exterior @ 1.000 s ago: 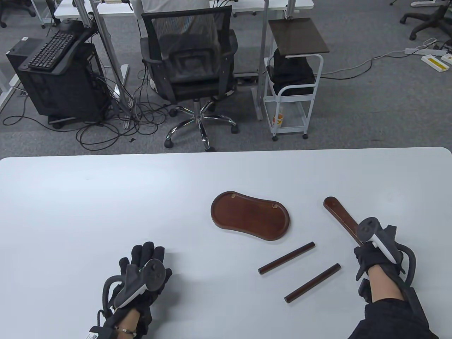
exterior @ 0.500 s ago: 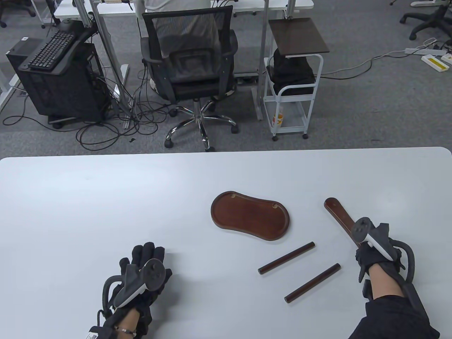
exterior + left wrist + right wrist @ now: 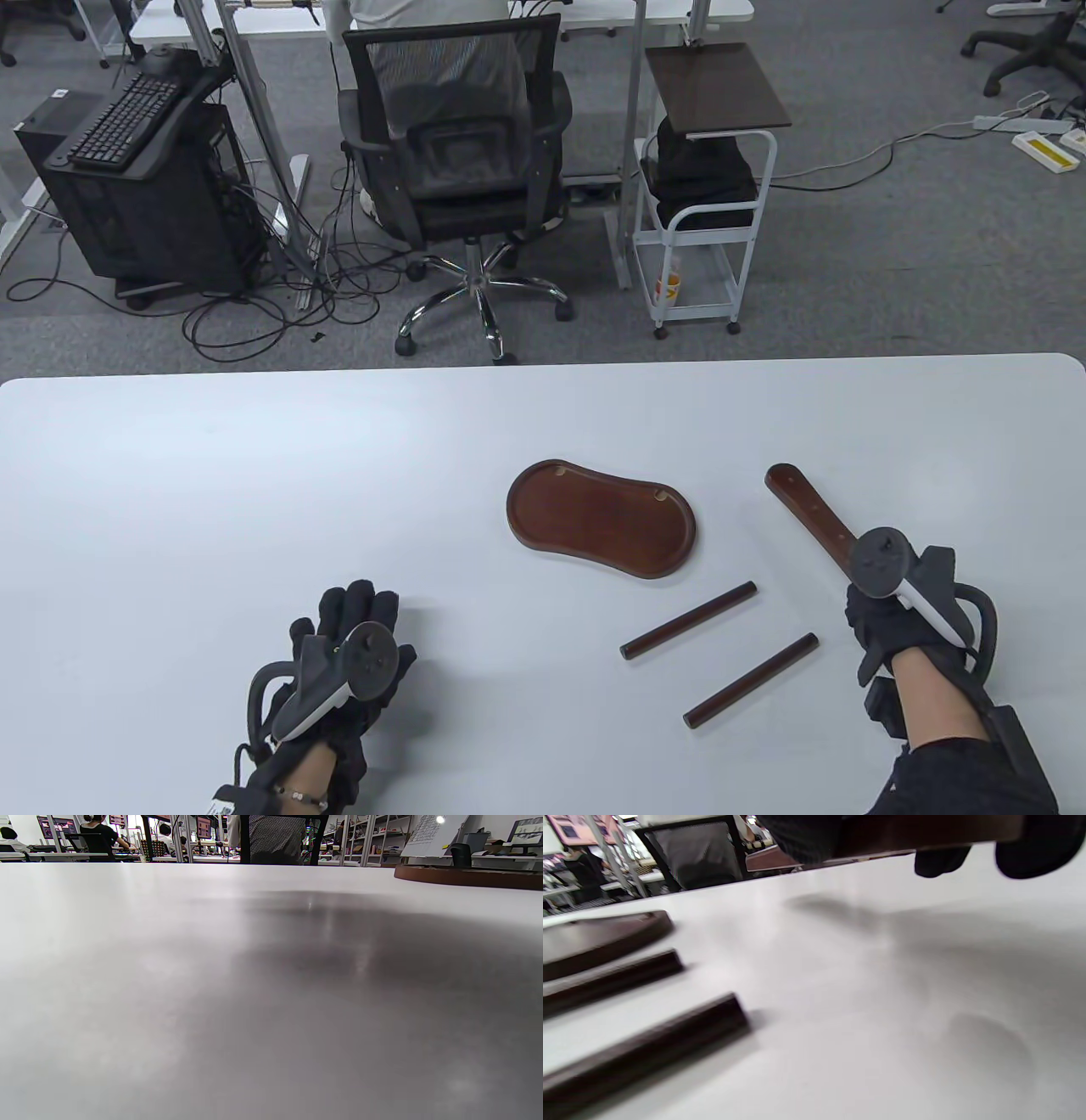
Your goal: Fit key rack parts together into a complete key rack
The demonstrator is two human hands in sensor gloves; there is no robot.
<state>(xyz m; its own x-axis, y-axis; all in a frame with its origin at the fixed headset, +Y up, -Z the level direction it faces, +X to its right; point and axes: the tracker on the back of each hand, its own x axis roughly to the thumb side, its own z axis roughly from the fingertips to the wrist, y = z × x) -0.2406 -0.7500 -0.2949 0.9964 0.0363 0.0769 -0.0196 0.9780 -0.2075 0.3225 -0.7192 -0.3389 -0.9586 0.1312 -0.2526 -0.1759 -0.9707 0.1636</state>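
A dark wooden bean-shaped base tray [image 3: 601,518] lies at the table's middle right; its rim also shows in the left wrist view [image 3: 466,877] and the right wrist view [image 3: 602,935]. Two dark wooden rods lie below it: one [image 3: 689,620] nearer the tray, one [image 3: 752,680] nearer me; both show in the right wrist view [image 3: 611,978] [image 3: 649,1052]. My right hand [image 3: 882,615] grips the near end of a flat wooden bar with holes [image 3: 806,509] and holds it off the table [image 3: 925,832]. My left hand [image 3: 352,632] rests flat on the table, fingers spread, holding nothing.
The white table [image 3: 254,475] has its far edge at mid-frame. Beyond it stand an office chair [image 3: 458,161], a white cart [image 3: 704,221] and a computer tower [image 3: 136,187] on the floor.
My right hand has lifted the flat bar; its far end has swung up and a little to the left. The left hand, tray and rods have not moved.
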